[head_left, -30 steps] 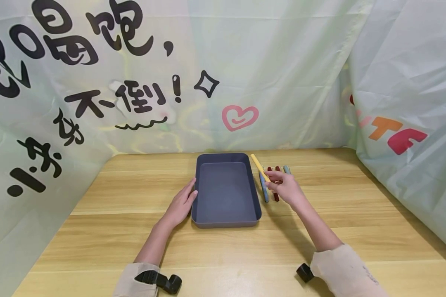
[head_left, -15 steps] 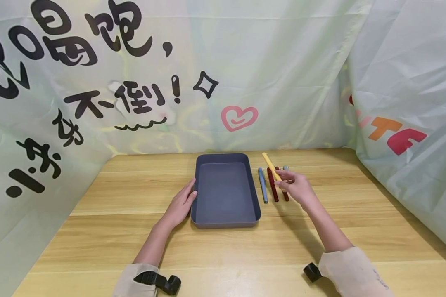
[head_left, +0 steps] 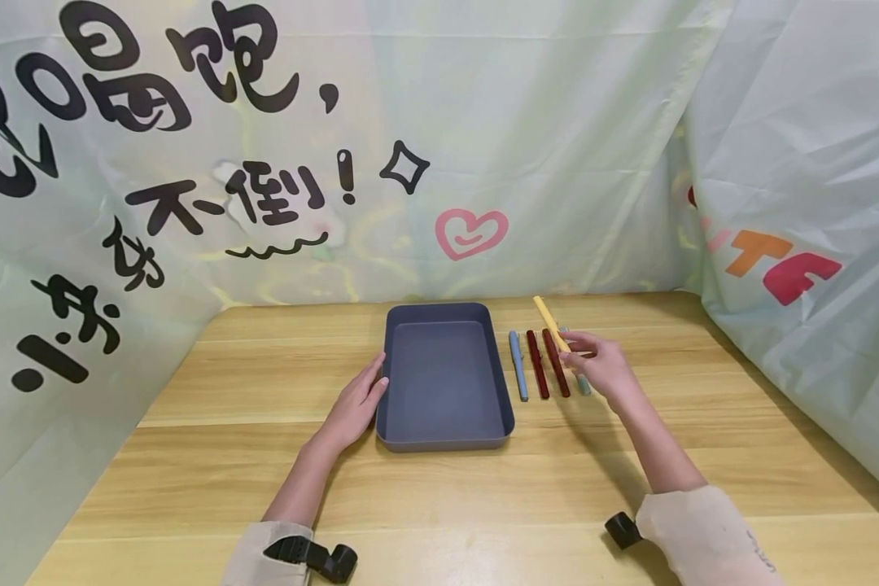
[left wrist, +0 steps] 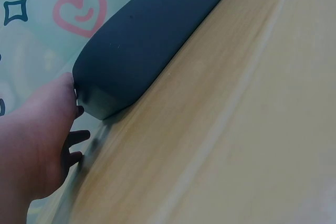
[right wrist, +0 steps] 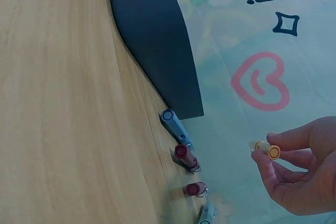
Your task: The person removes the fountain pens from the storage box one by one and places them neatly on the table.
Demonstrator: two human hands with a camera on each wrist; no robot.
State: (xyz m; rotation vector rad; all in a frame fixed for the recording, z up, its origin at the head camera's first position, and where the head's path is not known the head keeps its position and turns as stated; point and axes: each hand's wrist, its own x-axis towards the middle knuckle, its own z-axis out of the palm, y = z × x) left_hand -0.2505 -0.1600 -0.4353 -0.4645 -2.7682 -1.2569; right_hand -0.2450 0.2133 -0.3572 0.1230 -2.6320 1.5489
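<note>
A dark blue-grey rectangular tray (head_left: 445,382) stands on the table with nothing inside. My left hand (head_left: 353,407) rests against its left side, fingers fairly straight; the left wrist view shows the thumb touching the tray's wall (left wrist: 131,40). My right hand (head_left: 604,368) pinches a yellow pen (head_left: 549,321) by its near end, raised above the row of pens. Lying side by side right of the tray are a blue pen (head_left: 518,366), two dark red pens (head_left: 537,365) and a pale teal pen (head_left: 584,386), the last partly hidden by the right hand.
The wooden table (head_left: 439,513) reaches back to a printed cloth (head_left: 557,163) with black lettering and a pink heart. A second cloth side (head_left: 813,203) slopes along the right edge. Black camera mounts (head_left: 333,561) sit on both wrists.
My right hand has moved rightward with the yellow pen, from beside the tray's right edge to over the right end of the row. The left hand stays against the tray.
</note>
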